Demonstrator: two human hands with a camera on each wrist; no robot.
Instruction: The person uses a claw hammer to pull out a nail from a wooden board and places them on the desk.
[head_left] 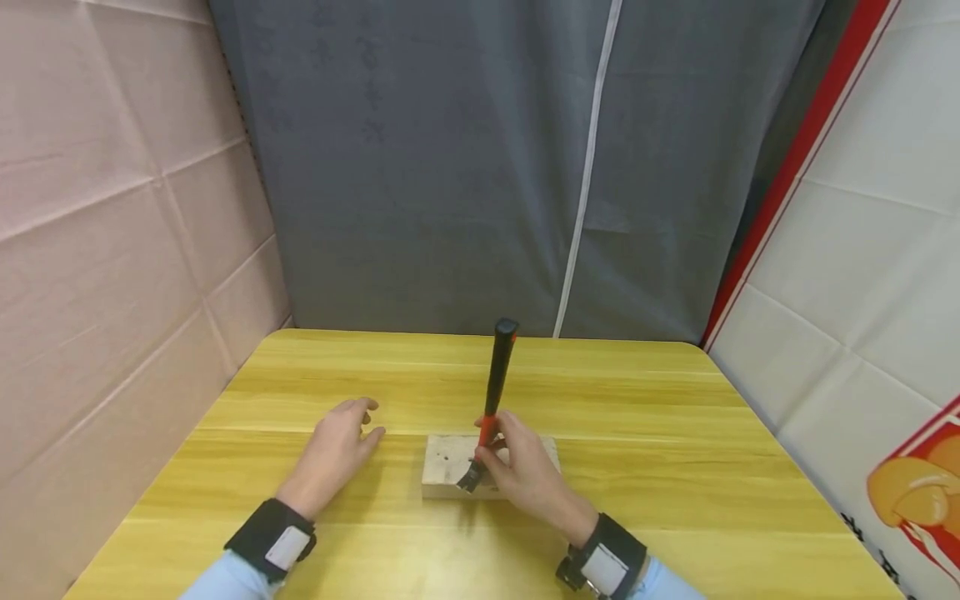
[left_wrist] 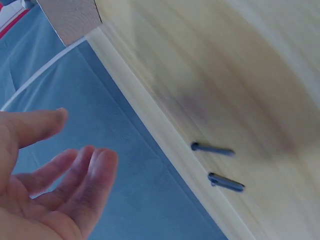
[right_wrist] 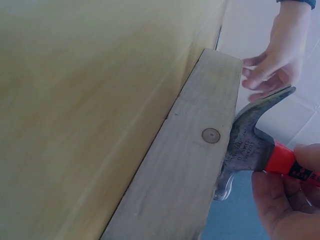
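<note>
A claw hammer (head_left: pixel 497 375) with a black grip and a red neck stands handle up over a pale wooden block (head_left: pixel 444 467). My right hand (head_left: pixel 534 475) pinches its red neck just above the head. In the right wrist view the metal hammer head (right_wrist: pixel 247 147) is against or very near the block's upper face; contact is unclear. My left hand (head_left: pixel 336 454) hovers left of the block, holding nothing, with thumb and fingers apart. Dark nail-like pieces (left_wrist: pixel 215 149) lie on the wood surface in the left wrist view.
A yellow wood-grain table (head_left: pixel 360 542) bears the block. Behind it hangs a grey curtain (head_left: pixel 435 167) with a white strip. Pale sheets (head_left: pixel 112 250) flank the left side, and a white sheet with red print (head_left: pixel 862 292) flanks the right.
</note>
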